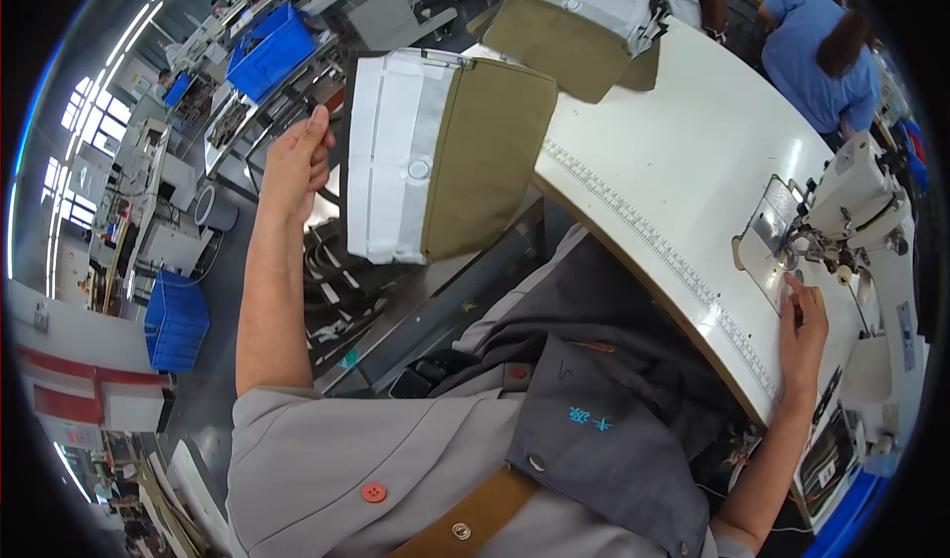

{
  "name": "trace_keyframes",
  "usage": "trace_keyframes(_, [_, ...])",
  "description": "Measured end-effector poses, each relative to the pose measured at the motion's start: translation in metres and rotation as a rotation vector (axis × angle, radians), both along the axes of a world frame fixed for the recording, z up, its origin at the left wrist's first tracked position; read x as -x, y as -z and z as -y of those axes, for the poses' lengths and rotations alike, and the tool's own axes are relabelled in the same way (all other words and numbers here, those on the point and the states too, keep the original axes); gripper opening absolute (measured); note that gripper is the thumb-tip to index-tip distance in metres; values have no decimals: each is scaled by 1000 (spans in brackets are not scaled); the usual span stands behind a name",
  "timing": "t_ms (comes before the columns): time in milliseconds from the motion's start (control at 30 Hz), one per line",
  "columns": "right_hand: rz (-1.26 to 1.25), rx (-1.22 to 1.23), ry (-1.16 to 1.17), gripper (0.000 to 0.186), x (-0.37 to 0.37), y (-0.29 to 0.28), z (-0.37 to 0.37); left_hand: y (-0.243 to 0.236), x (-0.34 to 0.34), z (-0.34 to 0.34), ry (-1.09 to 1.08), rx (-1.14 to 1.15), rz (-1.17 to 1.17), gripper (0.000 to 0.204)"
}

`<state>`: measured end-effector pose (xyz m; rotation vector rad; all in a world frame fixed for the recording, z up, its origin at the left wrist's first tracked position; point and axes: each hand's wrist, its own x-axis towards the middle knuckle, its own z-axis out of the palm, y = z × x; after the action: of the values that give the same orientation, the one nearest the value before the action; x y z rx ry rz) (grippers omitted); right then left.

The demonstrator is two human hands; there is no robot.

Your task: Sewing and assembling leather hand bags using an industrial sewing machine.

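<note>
My left hand [300, 162] is raised with its fingers curled, close beside a flat fabric panel [495, 147]. A narrow gap seems to lie between them; what the fingers hold, if anything, does not show. That panel is olive on one side, with a white strip [386, 157] bearing a round mark and a dark outer edge. My right hand [806, 325] rests on the white sewing table [653, 152], fingers bent together just in front of the needle area of a sewing machine [851, 192]. Anything pinched there is too small to make out.
More olive and white panels [559, 48] lie at the table's far left. A ruler scale [633, 232] runs along the near edge. Blue bins [269, 51] and a grey bucket [216, 208] stand to the left. A person in blue [819, 53] sits beyond the machine.
</note>
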<state>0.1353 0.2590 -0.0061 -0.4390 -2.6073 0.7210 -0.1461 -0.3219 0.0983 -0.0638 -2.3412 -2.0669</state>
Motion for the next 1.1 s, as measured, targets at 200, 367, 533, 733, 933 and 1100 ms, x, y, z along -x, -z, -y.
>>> trace_keyframes(200, [3, -62, -19, 30, 1, 8, -14, 0, 23, 37, -206, 360, -177, 42])
trace_keyframes(367, [27, -66, -16, 30, 0, 13, -24, 12, 40, 67, 181, 754, -356, 36])
trace_keyframes(533, [34, -83, -31, 31, -3, 14, -28, 57, 48, 79, 260, 1110, -406, 25])
trace_keyframes(733, [49, -119, 3, 32, -6, 12, -26, 92, 50, 89, 206, 1267, -458, 33])
trace_keyframes(933, [85, -154, 34, 33, -4, 9, -21, 95, 64, 106, -173, 745, -296, 35])
trace_keyframes(1100, [97, -171, 37, 33, -9, 8, -25, 101, 87, 115, -375, 390, -33, 40])
